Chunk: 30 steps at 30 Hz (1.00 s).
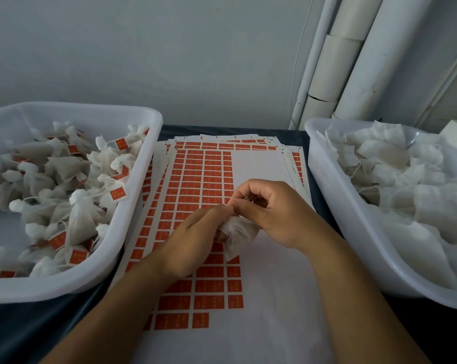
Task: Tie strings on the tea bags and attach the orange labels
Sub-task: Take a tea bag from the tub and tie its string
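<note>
Both hands meet over label sheet [203,179], dead centre. Left hand [193,235] grips tea bag [239,233]; right hand [269,206] pinches its top, string barely visible. Left bin [143,143], nine o'clock: labelled bags. Right bin [327,174], three o'clock: unlabelled bags, cut off.

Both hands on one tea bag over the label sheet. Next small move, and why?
Probably cinch the string: the left hand grips the tea bag by its gathered neck, the right hand pinches above it, and it shows no orange label yet.
</note>
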Each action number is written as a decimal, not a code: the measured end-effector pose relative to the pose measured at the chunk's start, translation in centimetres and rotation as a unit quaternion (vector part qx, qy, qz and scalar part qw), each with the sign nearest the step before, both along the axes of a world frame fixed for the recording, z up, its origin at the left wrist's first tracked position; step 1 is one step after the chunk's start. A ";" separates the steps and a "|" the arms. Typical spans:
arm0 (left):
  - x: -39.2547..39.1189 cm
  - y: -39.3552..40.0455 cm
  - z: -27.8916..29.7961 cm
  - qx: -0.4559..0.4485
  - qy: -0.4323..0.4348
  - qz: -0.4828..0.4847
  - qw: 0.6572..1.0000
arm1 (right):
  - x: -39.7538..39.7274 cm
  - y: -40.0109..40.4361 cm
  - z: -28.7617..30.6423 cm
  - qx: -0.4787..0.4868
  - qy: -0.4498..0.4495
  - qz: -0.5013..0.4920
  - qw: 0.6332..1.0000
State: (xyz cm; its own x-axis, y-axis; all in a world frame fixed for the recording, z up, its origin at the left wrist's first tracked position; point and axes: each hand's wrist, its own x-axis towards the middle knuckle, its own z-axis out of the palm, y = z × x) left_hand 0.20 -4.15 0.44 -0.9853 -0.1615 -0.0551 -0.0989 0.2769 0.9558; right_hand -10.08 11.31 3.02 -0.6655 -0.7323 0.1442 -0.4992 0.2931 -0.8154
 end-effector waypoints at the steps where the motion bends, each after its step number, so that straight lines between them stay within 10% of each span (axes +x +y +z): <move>1: -0.1 0.0 -0.1 -0.011 -0.004 0.010 1.000 | 0.0 0.0 -0.1 0.003 0.001 -0.003 1.000; 11: -0.6 -0.6 0.0 -0.027 -0.068 0.113 0.991 | 0.1 -0.1 0.3 -0.129 0.064 -0.091 0.985; 30: -0.7 -0.9 0.3 0.053 -0.077 0.175 0.980 | 0.7 -0.1 -0.2 0.027 0.072 0.060 0.995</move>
